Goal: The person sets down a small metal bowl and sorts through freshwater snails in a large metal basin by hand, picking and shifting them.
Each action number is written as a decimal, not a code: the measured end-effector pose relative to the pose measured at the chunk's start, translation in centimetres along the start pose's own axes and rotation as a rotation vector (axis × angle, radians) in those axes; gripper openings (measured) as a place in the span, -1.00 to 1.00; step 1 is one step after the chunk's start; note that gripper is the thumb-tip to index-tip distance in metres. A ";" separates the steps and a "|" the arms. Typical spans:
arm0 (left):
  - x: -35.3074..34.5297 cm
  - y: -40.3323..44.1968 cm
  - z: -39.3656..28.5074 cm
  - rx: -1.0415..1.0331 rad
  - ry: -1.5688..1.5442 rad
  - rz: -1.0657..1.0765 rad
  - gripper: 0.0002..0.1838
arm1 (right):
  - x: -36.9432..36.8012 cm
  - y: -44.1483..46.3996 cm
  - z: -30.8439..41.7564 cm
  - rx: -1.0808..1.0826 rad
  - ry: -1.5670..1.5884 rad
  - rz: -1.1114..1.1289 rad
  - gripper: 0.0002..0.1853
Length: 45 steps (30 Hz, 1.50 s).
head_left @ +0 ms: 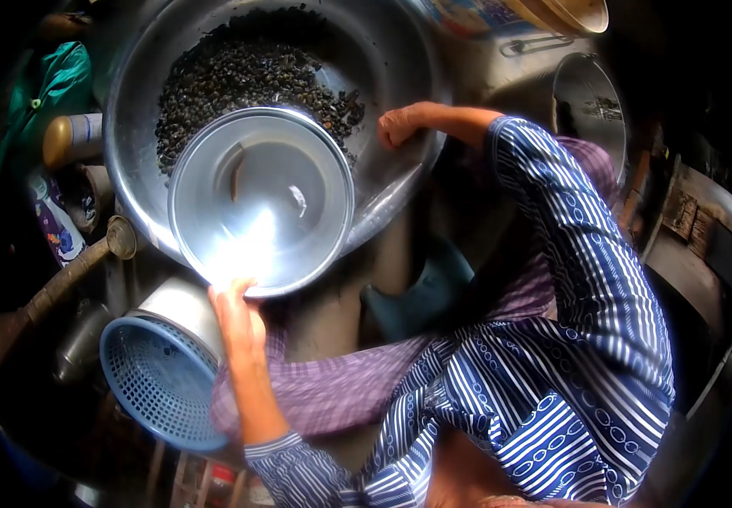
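My left hand (pixel 241 317) grips the near rim of a shiny metal bowl (pixel 273 186), its thumb over the edge. The bowl overlaps the near-left part of a wide metal basin (pixel 133 93), and light glares off its inside. A heap of small dark pieces (pixel 239 72), like small shellfish or pebbles, lies in the basin; the bowl hides part of it. My right hand (pixel 404 124) is closed in a fist over the basin's right side, just right of the heap. Whether anything is inside that fist is hidden.
A blue plastic basket (pixel 158 372) leans by a pale pot (pixel 184 305) at lower left. A long-handled tool (pixel 78 271) and a gold-capped container (pixel 65 142) stand left of the basin. A large metal pot (pixel 590 102) is at upper right, below a tan container (pixel 569 13).
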<state>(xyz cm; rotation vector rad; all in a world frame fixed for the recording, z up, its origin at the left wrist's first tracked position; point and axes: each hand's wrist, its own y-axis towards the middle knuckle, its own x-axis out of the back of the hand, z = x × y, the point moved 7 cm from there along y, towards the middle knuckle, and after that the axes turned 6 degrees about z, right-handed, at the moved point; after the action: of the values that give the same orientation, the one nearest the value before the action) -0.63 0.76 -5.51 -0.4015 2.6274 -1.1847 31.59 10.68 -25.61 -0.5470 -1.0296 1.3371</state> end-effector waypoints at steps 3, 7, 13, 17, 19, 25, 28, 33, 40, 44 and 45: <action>0.6 0.2 0.3 -0.016 0.052 -0.049 -0.75 | -0.6 -1.1 1.9 0.080 -0.060 0.080 -0.79; 1.4 0.7 0.9 -0.025 0.086 -0.051 -0.85 | -0.6 -1.7 2.6 0.137 0.005 0.101 -0.77; 0.1 0.3 0.9 0.025 0.051 0.016 -0.63 | -2.4 -0.3 2.0 0.180 -0.003 0.067 -0.84; 1.8 1.6 2.1 0.002 0.080 -0.009 -0.78 | -2.5 0.5 1.6 0.205 -0.052 0.027 -0.87; 1.4 1.2 1.9 -0.020 0.087 -0.083 -0.90 | -2.1 0.0 2.1 0.167 -0.043 0.031 -0.88; 2.5 2.3 3.3 0.082 0.113 0.022 -0.66 | -0.5 -2.6 3.6 0.039 0.448 0.309 -0.88; 2.3 2.9 3.9 0.049 0.114 0.028 -0.78 | -1.6 -1.3 1.3 0.059 0.890 0.359 -0.86; 1.4 3.4 4.7 0.040 0.118 0.074 -0.70 | 5.6 -5.5 6.0 0.358 1.214 0.178 -0.88; -1.6 2.6 4.3 0.116 0.128 0.197 -0.76 | 8.4 -8.0 18.3 0.319 0.960 -0.123 -0.78; -0.1 3.6 4.4 0.041 0.067 0.118 -0.81 | 9.1 -10.5 23.3 0.594 0.046 -0.296 -0.75; 0.5 4.0 4.2 0.023 0.070 0.151 -0.81 | 10.0 -11.6 23.9 0.691 0.079 -0.351 -0.75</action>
<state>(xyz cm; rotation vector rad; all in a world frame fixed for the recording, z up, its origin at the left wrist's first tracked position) -0.35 0.22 -11.34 -0.1567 2.6455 -1.1993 16.50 12.47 -1.62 0.0997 -0.5089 1.2407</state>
